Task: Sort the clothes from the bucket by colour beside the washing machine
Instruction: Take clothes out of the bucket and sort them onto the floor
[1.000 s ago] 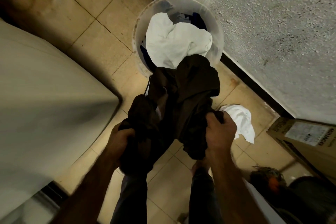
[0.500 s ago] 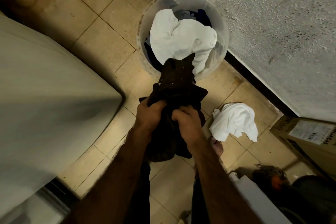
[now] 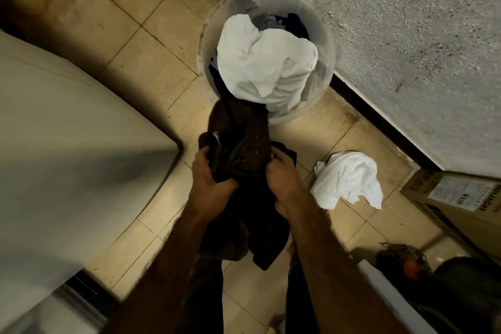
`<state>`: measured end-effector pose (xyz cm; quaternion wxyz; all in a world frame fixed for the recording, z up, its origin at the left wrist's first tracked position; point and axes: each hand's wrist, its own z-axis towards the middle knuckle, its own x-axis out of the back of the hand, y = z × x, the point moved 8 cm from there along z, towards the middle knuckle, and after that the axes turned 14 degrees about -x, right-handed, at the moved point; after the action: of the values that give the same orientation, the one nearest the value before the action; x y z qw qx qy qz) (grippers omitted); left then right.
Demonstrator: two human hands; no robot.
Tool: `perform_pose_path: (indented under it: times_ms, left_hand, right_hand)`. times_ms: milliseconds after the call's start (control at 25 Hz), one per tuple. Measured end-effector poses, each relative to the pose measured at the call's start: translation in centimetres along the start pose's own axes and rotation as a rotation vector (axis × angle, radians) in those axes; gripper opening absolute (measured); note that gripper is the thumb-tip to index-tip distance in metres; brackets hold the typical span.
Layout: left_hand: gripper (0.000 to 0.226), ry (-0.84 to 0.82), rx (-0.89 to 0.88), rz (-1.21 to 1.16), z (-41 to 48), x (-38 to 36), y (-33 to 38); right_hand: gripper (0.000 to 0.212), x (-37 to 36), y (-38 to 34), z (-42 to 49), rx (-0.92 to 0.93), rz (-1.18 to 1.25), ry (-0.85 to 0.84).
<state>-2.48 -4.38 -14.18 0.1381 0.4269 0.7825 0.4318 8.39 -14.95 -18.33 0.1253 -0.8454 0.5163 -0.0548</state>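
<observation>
A translucent round bucket (image 3: 326, 81) stands on the tiled floor against the wall. A large white garment (image 3: 260, 62) tops it, with dark blue cloth behind. I hold a dark brown garment (image 3: 244, 144) bunched just in front of the bucket; its lower part hangs down between my arms. My left hand (image 3: 210, 171) grips its left side and my right hand (image 3: 282, 173) grips its right side. A crumpled white garment (image 3: 349, 179) lies on the floor to the right. The cream washing machine (image 3: 67, 144) fills the left.
A rough grey wall (image 3: 406, 35) with a dark skirting runs along the right. A cardboard box (image 3: 461, 198) sits at the right edge, with a dark heap (image 3: 401, 260) and a white panel (image 3: 385, 295) below it. My legs stand on the beige tiles.
My hands came together from wide apart and bunched the brown garment. It now sits lower and closer to me, clear of the bucket's white garment.
</observation>
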Motion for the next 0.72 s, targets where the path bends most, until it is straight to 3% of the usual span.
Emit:
perform_pose_path:
  times_ms: [120,280,480,720]
  left_hand:
    - [0.109,-0.034,-0.058,0.083,-0.3,2.4,0.6]
    - [0.094,0.117,0.007,0.412,-1.8,7.7,3.1]
    - [0.078,0.153,0.097,0.728,-4.5,11.1,6.9]
    - [0.060,0.151,-0.047,0.565,-2.4,6.9,2.7]
  right_hand:
    - [0.027,-2.3,2.2,-0.5,-0.111,0.005,-0.086]
    - [0.029,-6.2,6.2,-1.2,-0.254,0.083,-0.280]
    - [0.043,-11.0,9.5,-2.4,-0.329,0.175,-0.447]
    - [0.044,-8.2,9.4,0.8,-0.279,0.257,-0.265]
